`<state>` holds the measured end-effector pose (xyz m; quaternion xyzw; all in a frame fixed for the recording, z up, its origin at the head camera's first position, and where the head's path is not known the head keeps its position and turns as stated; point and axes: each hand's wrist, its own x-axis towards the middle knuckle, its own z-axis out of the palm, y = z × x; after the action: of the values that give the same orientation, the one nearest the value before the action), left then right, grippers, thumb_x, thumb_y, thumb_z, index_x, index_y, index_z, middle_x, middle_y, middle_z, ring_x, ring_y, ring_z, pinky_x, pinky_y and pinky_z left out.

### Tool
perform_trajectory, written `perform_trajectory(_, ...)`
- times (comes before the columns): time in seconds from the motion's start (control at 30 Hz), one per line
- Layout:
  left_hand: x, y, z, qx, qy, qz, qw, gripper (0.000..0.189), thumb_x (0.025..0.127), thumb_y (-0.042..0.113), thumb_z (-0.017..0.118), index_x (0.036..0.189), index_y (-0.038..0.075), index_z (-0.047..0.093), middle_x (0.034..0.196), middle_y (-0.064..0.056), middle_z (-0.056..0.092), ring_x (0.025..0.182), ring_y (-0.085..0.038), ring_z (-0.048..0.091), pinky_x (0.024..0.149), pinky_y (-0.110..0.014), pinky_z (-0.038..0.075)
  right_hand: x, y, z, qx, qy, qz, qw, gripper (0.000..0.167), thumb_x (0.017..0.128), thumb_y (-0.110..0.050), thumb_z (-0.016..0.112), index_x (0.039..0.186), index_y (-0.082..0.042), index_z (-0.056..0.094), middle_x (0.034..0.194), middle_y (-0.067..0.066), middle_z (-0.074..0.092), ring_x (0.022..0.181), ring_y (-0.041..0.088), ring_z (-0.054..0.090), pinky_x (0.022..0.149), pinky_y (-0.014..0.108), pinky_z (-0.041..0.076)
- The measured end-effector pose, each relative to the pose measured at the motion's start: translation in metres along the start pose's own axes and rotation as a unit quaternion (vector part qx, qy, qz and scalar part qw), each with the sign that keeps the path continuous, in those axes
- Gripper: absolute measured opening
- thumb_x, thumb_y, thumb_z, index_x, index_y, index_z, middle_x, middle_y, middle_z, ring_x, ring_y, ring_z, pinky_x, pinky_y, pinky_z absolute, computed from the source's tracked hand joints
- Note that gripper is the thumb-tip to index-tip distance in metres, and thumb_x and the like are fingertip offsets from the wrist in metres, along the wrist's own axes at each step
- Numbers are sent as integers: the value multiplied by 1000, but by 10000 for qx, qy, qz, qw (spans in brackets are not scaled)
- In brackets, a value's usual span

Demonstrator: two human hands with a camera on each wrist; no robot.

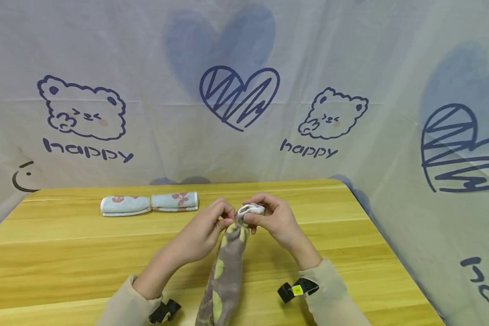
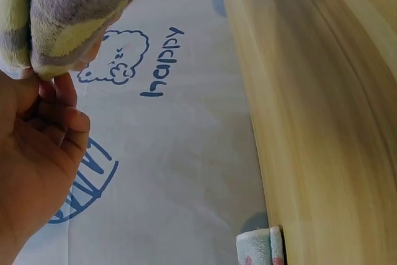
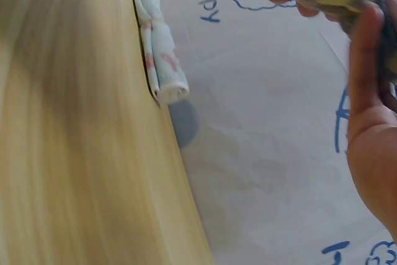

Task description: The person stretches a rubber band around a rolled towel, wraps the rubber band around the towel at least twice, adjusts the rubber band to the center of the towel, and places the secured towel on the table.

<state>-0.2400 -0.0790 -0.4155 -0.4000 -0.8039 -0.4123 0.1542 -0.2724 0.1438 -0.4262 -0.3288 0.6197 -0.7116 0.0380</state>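
A grey-brown towel (image 1: 228, 267) with yellow patches hangs in a long roll between both hands, raised above the table. Near its upper end it narrows to a tight neck, and a white-edged end folds out above. My left hand (image 1: 199, 233) pinches the towel at this neck with thumb and fingertips. The right hand (image 1: 279, 222) grips the white-edged end, thumb in front and fingers behind. From below, the left wrist view shows the left fingertips at the bunched cloth (image 2: 87, 10). Whether a band lies around the neck, I cannot tell.
A light blue towel (image 1: 126, 205) with reddish prints lies rolled at the back left of the wooden table (image 1: 65, 253), cinched round its middle. Behind the table hangs a pale curtain (image 1: 167, 149) with bears and hearts. Each wrist wears a black strap with a small device (image 1: 295, 290).
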Motion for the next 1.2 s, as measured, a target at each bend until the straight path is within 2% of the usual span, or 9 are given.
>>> perform_trajectory(0.13, 0, 4, -4, 82, 170, -61, 9998, 3, 104, 10, 60, 103, 13, 61, 99, 5, 57, 80, -9, 48, 67, -26, 45, 0, 4, 1, 211, 172, -167, 9995, 27, 89, -29, 84, 105, -13, 70, 97, 3, 67, 67, 10, 60, 54, 22, 53)
perform_trajectory(0.27, 2, 7, -7, 380, 570, 349, 9970, 8, 98, 7, 70, 101, 14, 68, 100, 6, 64, 81, -7, 54, 66, -26, 47, 1, 5, 3, 231, 177, -236, 9993, 34, 90, -30, 83, 104, -3, 67, 96, 4, 68, 66, 10, 60, 53, 21, 51)
perform_trajectory(0.37, 5, 9, -6, 611, 948, 835, 9901, 9, 94, 6, 76, 99, 12, 73, 97, 3, 68, 83, -10, 61, 70, -24, 51, 1, 4, 4, 173, 306, -150, 9993, 46, 91, -30, 83, 106, 8, 61, 97, 4, 67, 70, 10, 60, 56, 22, 51)
perform_trajectory(0.57, 6, 9, 0, 1275, 1487, 1289, 9721, 11, 95, 21, 77, 90, 11, 77, 90, 1, 70, 83, -15, 66, 71, -26, 56, 3, -1, 13, 135, 1031, 69, 9946, 10, 93, -3, 74, 100, -5, 66, 93, 3, 67, 74, 9, 61, 61, 19, 52)
perform_trajectory(0.63, 6, 8, 3, 1505, 1538, 1266, 9683, 8, 91, 17, 81, 90, 10, 76, 90, 1, 70, 83, -16, 67, 70, -27, 57, 4, 0, 17, 108, 1315, 99, 9912, 12, 92, 5, 69, 97, -6, 67, 91, 2, 68, 73, 8, 62, 61, 19, 53)
perform_trajectory(0.73, 5, 8, 5, 1743, 1536, 1158, 9657, 14, 84, 11, 86, 90, 10, 74, 93, 0, 71, 84, -16, 67, 68, -28, 57, 5, 0, 22, 62, 1643, 138, 9863, 15, 90, 8, 69, 94, -6, 68, 90, 0, 70, 73, 7, 63, 62, 19, 53)
perform_trajectory(0.87, 4, 7, 4, 1759, 1514, 1119, 9662, 16, 82, 10, 87, 93, 10, 75, 96, 0, 71, 87, -17, 67, 68, -31, 57, 5, -2, 27, -77, 1634, 19, 9865, 10, 90, 11, 68, 99, 7, 65, 92, 0, 69, 75, 8, 63, 62, 19, 54)
perform_trajectory(1.0, 3, 6, 3, 1664, 1392, 1008, 9710, 15, 83, 9, 87, 93, 10, 76, 97, 0, 71, 89, -17, 67, 71, -31, 57, 3, -5, 30, -407, 1539, -187, 9871, 19, 91, 10, 70, 106, 17, 60, 97, 0, 68, 79, 8, 63, 64, 18, 54)
perform_trajectory(1.2, 3, 3, 7, 1545, 884, 632, 9820, 13, 90, 7, 81, 93, 10, 68, 96, 1, 67, 86, -14, 62, 71, -29, 56, 3, -2, 34, -660, 1815, -359, 9805, 18, 89, 11, 73, 103, 16, 64, 97, 8, 70, 82, 9, 65, 66, 18, 55)
